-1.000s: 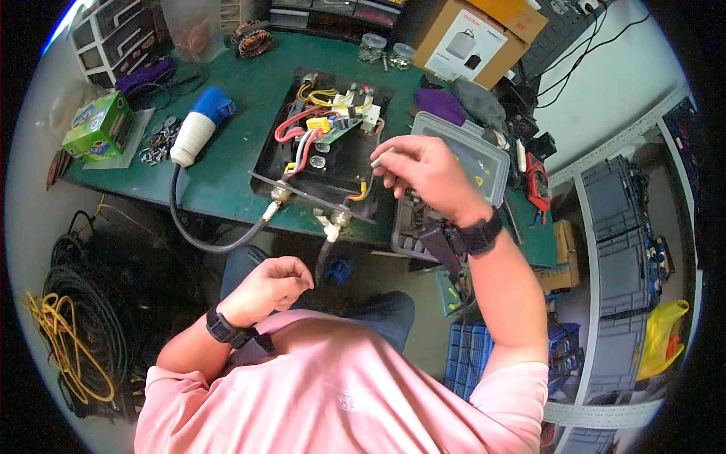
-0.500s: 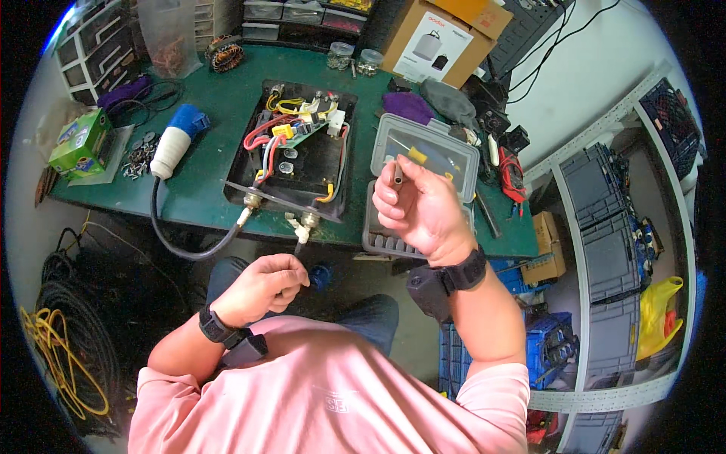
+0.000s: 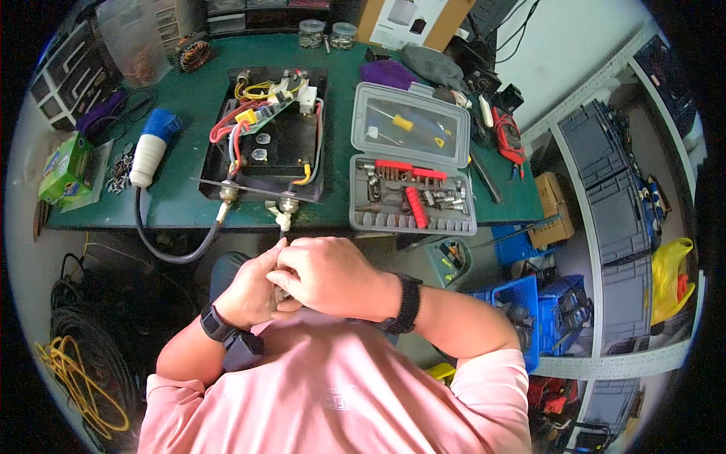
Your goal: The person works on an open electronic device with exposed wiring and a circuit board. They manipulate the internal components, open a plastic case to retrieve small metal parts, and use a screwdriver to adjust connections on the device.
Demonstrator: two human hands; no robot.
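My left hand (image 3: 253, 291) and my right hand (image 3: 333, 276) meet in front of my chest, fingers closed around something small, mostly hidden; a sliver of grey metal shows between them. Beyond them, on the green table (image 3: 98, 216), sits an open black enclosure (image 3: 287, 151) with a wired circuit board, coloured wires and two cable glands at its near plate. A blue-and-white plug (image 3: 147, 159) on a black cable lies to its left. To the right is an open grey toolbox (image 3: 363, 224) with sockets, bits, red holders and a clear lid.
A green box (image 3: 62, 172) and loose fasteners lie at left. A cardboard box (image 3: 370, 23), small jars, a purple cloth (image 3: 386, 73) and a red meter (image 3: 507, 136) line the back and right. Shelving with grey crates (image 3: 612, 212) stands right; coiled cables hang at left.
My right hand, earlier raised over the toolbox holding a small metal tube, has come down to my left hand. The toolbox's contents now show.
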